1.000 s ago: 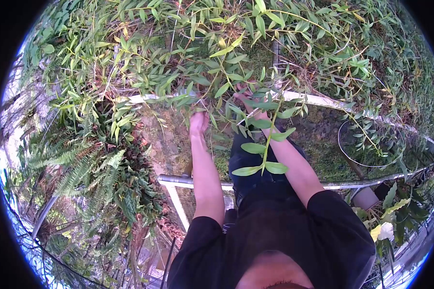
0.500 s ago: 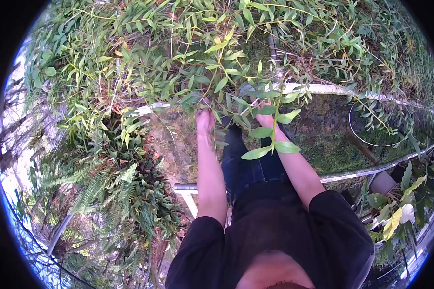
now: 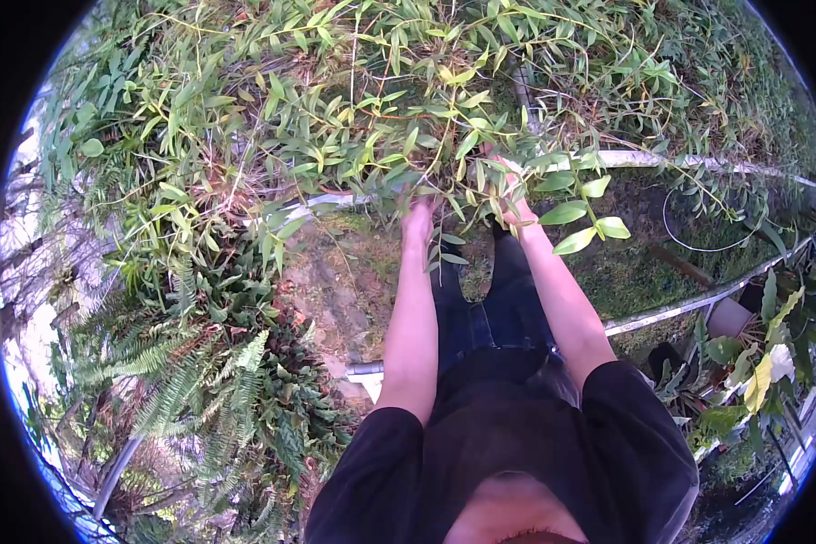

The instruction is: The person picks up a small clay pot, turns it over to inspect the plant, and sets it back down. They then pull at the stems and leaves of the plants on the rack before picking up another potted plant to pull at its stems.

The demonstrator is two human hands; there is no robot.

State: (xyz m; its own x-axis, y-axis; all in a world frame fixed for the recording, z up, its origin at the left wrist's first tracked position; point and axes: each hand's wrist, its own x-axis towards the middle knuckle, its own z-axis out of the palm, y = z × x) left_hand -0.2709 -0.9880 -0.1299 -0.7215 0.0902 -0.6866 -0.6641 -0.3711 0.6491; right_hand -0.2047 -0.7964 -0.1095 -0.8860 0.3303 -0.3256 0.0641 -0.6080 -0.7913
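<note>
Both my arms reach forward into a mass of leafy green stems point(image 3: 467, 113). My left hand point(image 3: 417, 218) is at the lower edge of the foliage, its fingers hidden by leaves. Further right, my right hand point(image 3: 517, 204) is among the same stems, and leaves cover most of its fingers. What either hand grips, if anything, does not show. A shoot with broad, bright leaves point(image 3: 576, 227) hangs just right of my right hand. Behind the foliage runs a pale rail point(image 3: 630, 159), close to both hands.
Ferns point(image 3: 218, 381) grow thickly at the left. A second pale rail point(image 3: 671, 315) crosses at the right, near a pot point(image 3: 727, 319) and a plant with a yellow leaf point(image 3: 758, 385). A thin wire loop point(image 3: 666, 222) hangs at the right. Mossy ground lies below.
Both hands appear slightly further right and a little higher in view. The broad-leaved shoot has swung right and up, away from in front of my right forearm. The whole view has shifted slightly.
</note>
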